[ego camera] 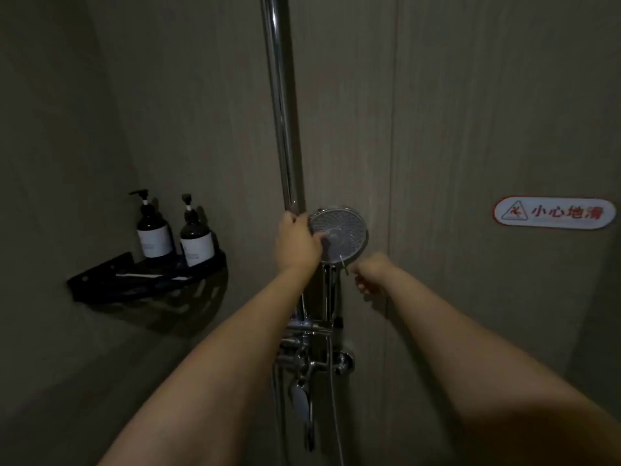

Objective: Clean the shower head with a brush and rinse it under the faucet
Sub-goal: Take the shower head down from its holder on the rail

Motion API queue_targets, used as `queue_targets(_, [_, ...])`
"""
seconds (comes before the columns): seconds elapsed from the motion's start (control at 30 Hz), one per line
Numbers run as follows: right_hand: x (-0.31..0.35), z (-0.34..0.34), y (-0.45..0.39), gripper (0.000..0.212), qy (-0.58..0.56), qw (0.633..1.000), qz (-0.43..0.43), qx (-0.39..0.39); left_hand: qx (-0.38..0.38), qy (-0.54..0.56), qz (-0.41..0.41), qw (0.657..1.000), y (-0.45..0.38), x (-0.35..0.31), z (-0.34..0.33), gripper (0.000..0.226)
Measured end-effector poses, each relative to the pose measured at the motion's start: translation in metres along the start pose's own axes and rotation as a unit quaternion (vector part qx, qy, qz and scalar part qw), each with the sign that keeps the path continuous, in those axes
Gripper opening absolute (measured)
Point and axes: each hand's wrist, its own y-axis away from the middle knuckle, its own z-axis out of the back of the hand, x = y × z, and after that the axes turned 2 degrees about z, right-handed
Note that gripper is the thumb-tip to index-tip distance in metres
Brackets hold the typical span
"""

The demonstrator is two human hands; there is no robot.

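Note:
The round chrome shower head [342, 232] hangs in its holder on the vertical chrome rail [280, 105], its nozzle face turned toward me. My left hand [297, 245] grips the left rim of the shower head, thumb across the face. My right hand [371, 274] is just below and right of the head, fingers curled around a thin brush handle [344, 264] whose tip touches the lower rim. The bristles are too small and dark to make out. Below, the chrome faucet mixer [309, 351] is mounted on the wall with a hose hanging down.
A black corner shelf [100, 280] on the left wall carries two dark pump bottles [153, 230]. A red-and-white slippery-floor sign [554, 212] is stuck on the wall at right. The shower stall is dim, with grey wall panels all around.

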Motion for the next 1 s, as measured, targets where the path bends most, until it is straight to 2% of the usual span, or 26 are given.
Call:
queue_targets(0.07, [0.0, -0.001, -0.001, 0.028, -0.011, 1.0, 0.001, -0.005, -0.008, -0.036, -0.052, 0.998, -0.003, -0.007, -0.001, 0.036])
queue_targets(0.13, [0.0, -0.003, 0.0, 0.026, -0.021, 1.0, -0.004, 0.005, 0.012, -0.016, -0.062, 0.998, -0.009, -0.017, -0.004, 0.028])
queue_targets(0.2, [0.001, -0.004, 0.001, 0.026, -0.017, 1.0, -0.008, 0.016, 0.045, 0.0, -0.04, 0.998, -0.017, -0.027, -0.006, 0.023])
queue_targets(0.27, [0.0, -0.003, 0.001, 0.027, -0.017, 0.999, -0.011, 0.028, 0.047, 0.026, -0.008, 0.999, -0.024, -0.031, -0.002, 0.021])
queue_targets(0.37, [0.001, 0.005, -0.003, 0.026, -0.022, 0.999, -0.011, 0.028, 0.041, 0.149, 0.028, 0.988, -0.028, -0.037, 0.009, 0.019])
queue_targets(0.47, [-0.002, 0.016, -0.004, 0.032, -0.029, 0.999, 0.017, 0.02, 0.035, 0.197, -0.027, 0.979, -0.038, -0.065, 0.027, 0.023])
queue_targets(0.57, [-0.007, 0.018, -0.005, 0.013, -0.055, 0.995, 0.079, 0.035, 0.016, 0.222, -0.101, 0.97, -0.048, -0.112, 0.055, 0.039])
queue_targets(0.67, [-0.008, 0.014, -0.004, 0.039, -0.104, 0.985, 0.135, 0.003, 0.0, 0.277, -0.143, 0.95, -0.048, -0.149, 0.078, 0.034])
queue_targets(0.73, [-0.004, 0.021, 0.001, 0.036, -0.16, 0.971, 0.173, -0.045, 0.004, 0.298, -0.158, 0.941, -0.046, -0.163, 0.086, 0.027])
queue_targets(0.8, [-0.002, 0.035, 0.012, 0.019, -0.19, 0.962, 0.184, -0.065, -0.009, 0.322, -0.156, 0.934, -0.044, -0.169, 0.092, 0.029])
queue_targets(0.83, [-0.002, 0.042, 0.017, 0.018, -0.188, 0.962, 0.187, -0.072, -0.018, 0.338, -0.147, 0.929, -0.044, -0.167, 0.095, 0.032])
queue_targets(0.93, [-0.007, 0.05, 0.031, 0.035, -0.14, 0.967, 0.193, -0.084, -0.043, 0.368, -0.118, 0.921, -0.04, -0.15, 0.1, 0.032])
queue_targets(1.0, [-0.01, 0.048, 0.04, 0.03, -0.095, 0.976, 0.188, -0.061, -0.064, 0.387, -0.1, 0.914, -0.034, -0.133, 0.103, 0.022])
